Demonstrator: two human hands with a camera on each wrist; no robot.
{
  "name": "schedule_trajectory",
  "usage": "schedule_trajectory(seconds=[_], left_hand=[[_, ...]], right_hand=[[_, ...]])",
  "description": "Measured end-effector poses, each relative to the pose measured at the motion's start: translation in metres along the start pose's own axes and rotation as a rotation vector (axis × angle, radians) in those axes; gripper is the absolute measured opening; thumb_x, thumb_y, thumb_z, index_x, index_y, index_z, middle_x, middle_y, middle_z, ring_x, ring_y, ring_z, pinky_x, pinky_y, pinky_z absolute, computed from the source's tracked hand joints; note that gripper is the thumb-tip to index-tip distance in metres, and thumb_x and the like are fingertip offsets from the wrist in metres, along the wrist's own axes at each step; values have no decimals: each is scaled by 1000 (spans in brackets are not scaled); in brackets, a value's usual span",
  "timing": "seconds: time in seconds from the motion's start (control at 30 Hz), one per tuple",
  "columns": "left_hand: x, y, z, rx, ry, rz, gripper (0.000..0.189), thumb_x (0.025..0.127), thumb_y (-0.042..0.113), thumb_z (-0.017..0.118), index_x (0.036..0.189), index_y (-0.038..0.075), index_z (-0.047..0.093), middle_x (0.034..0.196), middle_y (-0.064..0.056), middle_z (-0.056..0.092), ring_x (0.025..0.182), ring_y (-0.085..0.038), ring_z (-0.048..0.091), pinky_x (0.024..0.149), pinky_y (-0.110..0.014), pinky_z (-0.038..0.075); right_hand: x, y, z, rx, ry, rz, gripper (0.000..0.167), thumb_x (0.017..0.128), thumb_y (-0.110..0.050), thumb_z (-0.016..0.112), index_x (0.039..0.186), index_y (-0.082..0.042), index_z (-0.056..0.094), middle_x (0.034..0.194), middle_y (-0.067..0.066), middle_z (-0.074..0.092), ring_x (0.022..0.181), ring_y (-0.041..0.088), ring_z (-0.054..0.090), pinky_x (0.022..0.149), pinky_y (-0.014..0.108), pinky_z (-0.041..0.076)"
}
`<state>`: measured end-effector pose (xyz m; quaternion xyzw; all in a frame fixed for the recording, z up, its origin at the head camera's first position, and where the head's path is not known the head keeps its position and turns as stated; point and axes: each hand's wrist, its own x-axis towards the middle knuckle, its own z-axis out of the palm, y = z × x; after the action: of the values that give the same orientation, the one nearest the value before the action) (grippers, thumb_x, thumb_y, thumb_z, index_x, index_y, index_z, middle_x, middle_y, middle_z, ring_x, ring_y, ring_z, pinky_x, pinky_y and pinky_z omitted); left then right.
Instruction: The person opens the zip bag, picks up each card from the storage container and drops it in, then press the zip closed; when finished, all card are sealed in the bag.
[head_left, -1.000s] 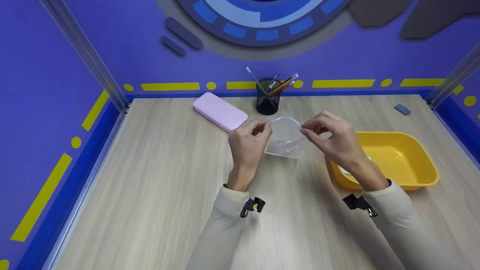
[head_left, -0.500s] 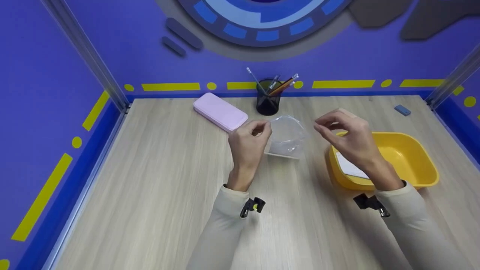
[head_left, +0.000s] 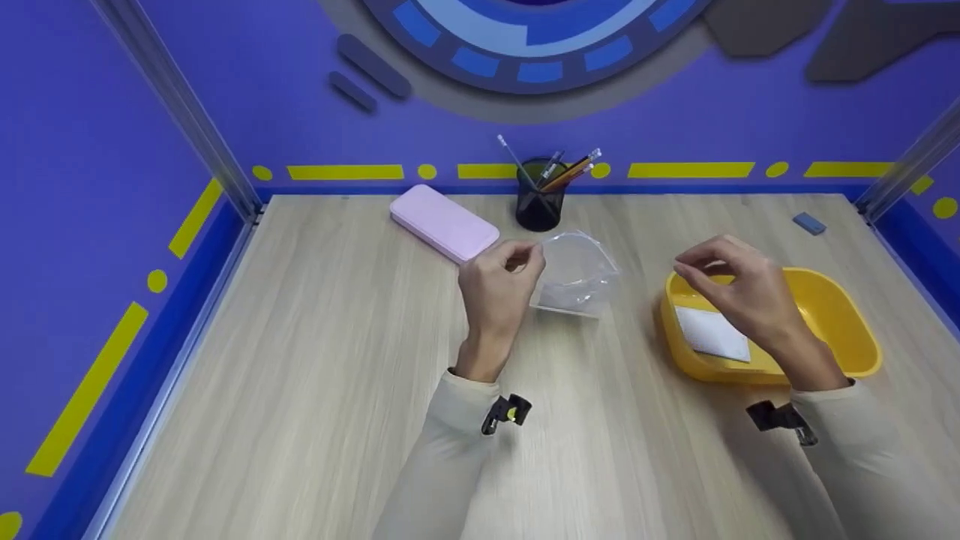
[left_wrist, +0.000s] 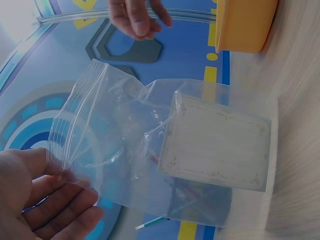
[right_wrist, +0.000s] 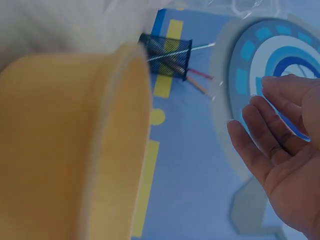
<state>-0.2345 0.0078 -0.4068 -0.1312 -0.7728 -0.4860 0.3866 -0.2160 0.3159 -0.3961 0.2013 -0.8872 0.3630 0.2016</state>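
In the head view my left hand pinches the top corner of a clear zip-lock bag. The bag hangs upright by its zip strip, as the left wrist view shows. Inside it, at the bottom, stands a pale rectangular slab with scuffed edges. My right hand hovers over the left part of a yellow bin, its fingers loosely bent and holding nothing. Within that bin lies a flat white rectangular piece.
A pink case lies behind my left hand. Near the back wall stands a black mesh cup with pencils and pens. At the far right lies a small blue-grey block. Blue panels close off the back and sides.
My right hand has let go of the bag's edge and moved right, over the bin. The bag's freed side has spread outward. My left hand stays in place.
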Motion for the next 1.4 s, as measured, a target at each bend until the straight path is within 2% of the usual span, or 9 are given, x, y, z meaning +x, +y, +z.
schedule_trajectory(seconds=[0.3, 0.47, 0.57, 0.7, 0.8, 0.9, 1.03, 1.1, 1.4], left_hand=[[0, -1, 2, 7, 5, 11, 5, 86, 3, 80, 83, 5, 83, 75, -2, 77, 66, -13, 71, 65, -29, 59], [0, -1, 2, -1, 4, 11, 4, 85, 2, 80, 84, 4, 83, 76, -2, 77, 66, -13, 72, 65, -28, 59], [0, -1, 1, -4, 4, 11, 4, 85, 2, 80, 83, 4, 83, 75, -3, 77, 66, -14, 72, 65, -29, 59], [-1, -1, 1, -5, 10, 15, 5, 86, 2, 79, 84, 4, 83, 76, -2, 77, 66, -14, 72, 65, -29, 59], [-1, -1, 1, 0, 12, 13, 6, 86, 2, 78, 84, 5, 83, 75, -2, 77, 66, -13, 72, 66, -30, 59], [-1, -1, 1, 8, 8, 8, 7, 86, 3, 78, 83, 6, 83, 75, -1, 77, 67, -12, 72, 66, -29, 59], [-1, -1, 1, 10, 1, 0, 6, 86, 3, 78, 84, 6, 83, 76, -1, 77, 67, -11, 72, 66, -27, 58], [-1, -1, 1, 6, 0, -1, 6, 86, 3, 79, 84, 6, 83, 76, -1, 77, 67, -12, 72, 66, -28, 59], [-1, 0, 2, 5, 5, -1, 6, 86, 2, 79, 83, 5, 83, 75, -2, 77, 65, -14, 71, 64, -37, 60]], right_hand=[[-18, 34, -10, -87, -98, 159, 14, 100, -12, 75, 111, -2, 75, 108, 10, 72, 91, -1, 61, 86, 2, 43], [-24, 47, -12, -123, -138, 226, 21, 101, -15, 75, 114, 1, 74, 110, 16, 71, 97, 26, 68, 82, -2, 38], [-25, 54, -11, -139, -180, 279, 25, 102, -17, 74, 118, 2, 73, 114, 19, 71, 102, 36, 68, 81, -3, 35], [-26, 62, -9, -155, -254, 350, 32, 102, -21, 75, 125, 0, 72, 122, 20, 71, 110, 37, 66, 87, 12, 50], [-28, 69, -6, -148, -291, 346, 33, 100, -18, 76, 125, 2, 72, 123, 22, 71, 112, 40, 66, 92, 36, 59], [-30, 75, -2, -136, -314, 324, 32, 99, -16, 78, 123, 4, 73, 120, 23, 72, 108, 40, 68, 89, 43, 60], [-31, 80, 2, -130, -348, 334, 35, 99, -21, 78, 124, 3, 74, 119, 21, 72, 106, 39, 69, 88, 38, 60], [-31, 82, 5, -121, -367, 338, 35, 98, -21, 78, 124, 3, 74, 119, 21, 72, 107, 38, 68, 90, 42, 59], [-29, 85, 14, -140, -417, 363, 31, 98, -14, 78, 124, 3, 74, 117, 19, 71, 104, 34, 64, 93, 41, 56]])
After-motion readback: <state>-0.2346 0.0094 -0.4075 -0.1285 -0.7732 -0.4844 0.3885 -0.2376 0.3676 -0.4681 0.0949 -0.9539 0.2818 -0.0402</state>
